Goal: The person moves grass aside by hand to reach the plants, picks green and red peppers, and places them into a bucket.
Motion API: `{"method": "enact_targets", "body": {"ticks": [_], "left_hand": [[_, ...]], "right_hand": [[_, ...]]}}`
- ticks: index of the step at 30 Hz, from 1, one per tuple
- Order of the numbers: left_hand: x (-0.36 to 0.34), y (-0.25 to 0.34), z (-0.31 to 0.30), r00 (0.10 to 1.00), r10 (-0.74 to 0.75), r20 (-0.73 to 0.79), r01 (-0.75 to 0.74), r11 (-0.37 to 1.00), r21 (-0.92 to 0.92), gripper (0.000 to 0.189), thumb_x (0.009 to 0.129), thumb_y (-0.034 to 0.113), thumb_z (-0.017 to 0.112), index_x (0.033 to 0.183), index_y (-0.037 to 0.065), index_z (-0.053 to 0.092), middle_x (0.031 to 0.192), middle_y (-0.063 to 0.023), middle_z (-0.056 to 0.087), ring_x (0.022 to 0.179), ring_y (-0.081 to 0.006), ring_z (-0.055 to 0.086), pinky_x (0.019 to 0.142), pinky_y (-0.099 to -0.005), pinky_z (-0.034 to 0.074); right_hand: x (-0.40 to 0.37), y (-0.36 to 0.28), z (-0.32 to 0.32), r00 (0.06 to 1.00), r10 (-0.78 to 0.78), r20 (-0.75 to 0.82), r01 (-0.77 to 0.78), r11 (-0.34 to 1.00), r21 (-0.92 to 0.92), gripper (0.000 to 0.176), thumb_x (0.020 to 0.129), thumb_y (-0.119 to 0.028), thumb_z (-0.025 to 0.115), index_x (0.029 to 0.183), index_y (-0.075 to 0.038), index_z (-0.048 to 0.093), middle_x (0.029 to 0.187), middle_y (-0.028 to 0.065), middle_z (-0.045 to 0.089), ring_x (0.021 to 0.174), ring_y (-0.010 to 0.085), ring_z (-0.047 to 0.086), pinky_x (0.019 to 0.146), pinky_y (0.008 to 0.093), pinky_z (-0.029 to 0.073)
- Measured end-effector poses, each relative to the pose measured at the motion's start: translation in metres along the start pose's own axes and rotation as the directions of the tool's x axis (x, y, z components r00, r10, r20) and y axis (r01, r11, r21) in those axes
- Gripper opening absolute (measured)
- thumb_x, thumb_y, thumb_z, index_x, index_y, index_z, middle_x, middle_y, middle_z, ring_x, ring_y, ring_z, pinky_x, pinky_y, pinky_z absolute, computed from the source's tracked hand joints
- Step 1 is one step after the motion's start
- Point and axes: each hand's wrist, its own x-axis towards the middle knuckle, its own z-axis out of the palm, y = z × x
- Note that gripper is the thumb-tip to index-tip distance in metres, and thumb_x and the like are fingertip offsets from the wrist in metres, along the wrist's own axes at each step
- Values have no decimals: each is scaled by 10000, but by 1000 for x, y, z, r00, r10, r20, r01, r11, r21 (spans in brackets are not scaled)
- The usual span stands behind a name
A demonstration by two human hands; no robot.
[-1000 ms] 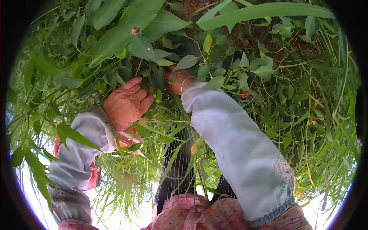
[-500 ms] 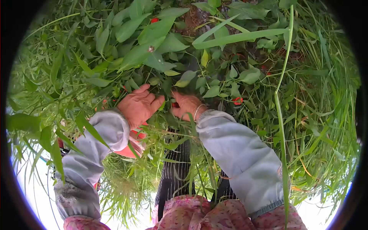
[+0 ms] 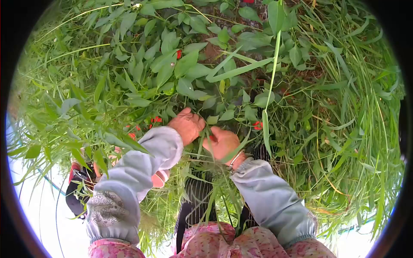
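Dense green foliage fills the frame: a leafy pepper plant (image 3: 186, 64) centre and far, long grass (image 3: 344, 129) on the right. Fisheye edges are black; pale sky is cut off along the near edge.

We see both hands side by side in the plant's near leaves, centre frame.
- left hand (image 3: 187, 126): back of hand toward us, fingers bent together and pushed into the leaves. Fingertips are hidden, so we can't tell if it grips anything.
- right hand (image 3: 221, 144): just right of the left and a bit nearer, curled. Grass blades cross it and its fingers are covered, so grip is unclear too.
- red speck (image 3: 211, 138): sits in the gap between the two hands. It's too small to identify, and we can't tell whether either hand holds it.

Other items:
- bracelet (image 3: 235, 159) on the right wrist, partly under leaves.
- pale sleeves (image 3: 129, 180) on both arms.
- red peppers (image 3: 257, 125) right of the hands, more at far centre and left; most are half buried in leaves.
- striped fabric (image 3: 195, 198) near, between the arms, mostly screened by grass.
- pink container (image 3: 160, 178) behind the left sleeve, only an edge visible.
- dark object (image 3: 76, 195) near left, shape unclear.
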Motion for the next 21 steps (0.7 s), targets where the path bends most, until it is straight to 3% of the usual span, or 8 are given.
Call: {"method": "enact_targets", "body": {"ticks": [2,5,6,10,13,14,16,21], "left_hand": [[2,-1,3,999,9,-31,-9,1000,20,185,729,136,515,883,37,546,779,-103,605,758,-220,610,839,-344,392],[-4,-10,24,993,1,119,-12,995,96,204,734,134,512,905,29,547,774,-101,604,753,-229,608,848,-343,392],[-5,-9,20,998,-14,60,11,999,45,259,740,134,509,970,30,568,804,-95,604,780,-232,603,870,-341,382],[-4,10,-12,991,-72,-112,82,993,80,321,742,149,512,1038,79,615,893,-86,584,905,-231,571,924,-359,359],[0,17,-72,996,-76,41,70,990,122,402,736,146,512,1127,62,552,1095,-142,561,1060,-260,525,961,-395,372],[0,10,-68,978,-107,-177,133,980,147,427,726,156,528,1141,52,532,1137,-148,544,1116,-273,498,984,-433,348],[-5,1,-101,968,-130,-214,185,948,260,412,730,158,531,1126,45,537,1149,-140,536,1119,-272,490,978,-446,347],[-10,-24,-139,916,-396,-69,380,799,466,474,733,130,562,1193,49,481,1132,-122,524,1153,-266,459,931,-454,369]], "right_hand": [[-3,2,-7,998,53,46,-57,995,87,303,745,-343,589,822,-51,562,743,181,608,731,368,591,683,438,458],[-28,-3,-10,983,40,180,-80,972,220,306,737,-311,615,882,-43,591,657,129,580,605,234,575,619,347,455],[-31,-6,-15,973,51,227,-85,986,143,326,742,-243,618,1005,-56,572,682,77,575,627,165,553,619,314,454],[-17,-8,-19,996,-82,23,66,915,398,478,759,-34,548,1223,-88,451,896,41,549,789,124,532,698,262,442],[-1,-27,-34,991,-102,-81,114,382,917,525,771,-15,515,1283,-91,423,931,32,533,851,100,498,773,232,405],[2,-28,-38,992,-115,-57,94,344,934,542,771,-11,509,1297,-91,410,933,27,530,860,95,489,786,228,395],[9,-30,-45,988,-155,-17,59,271,961,574,770,-3,497,1326,-91,385,937,17,526,878,85,472,811,219,375],[7,-46,-48,958,-274,80,47,429,902,338,856,-94,576,1189,-75,523,883,-31,519,810,40,483,732,190,400]]}}
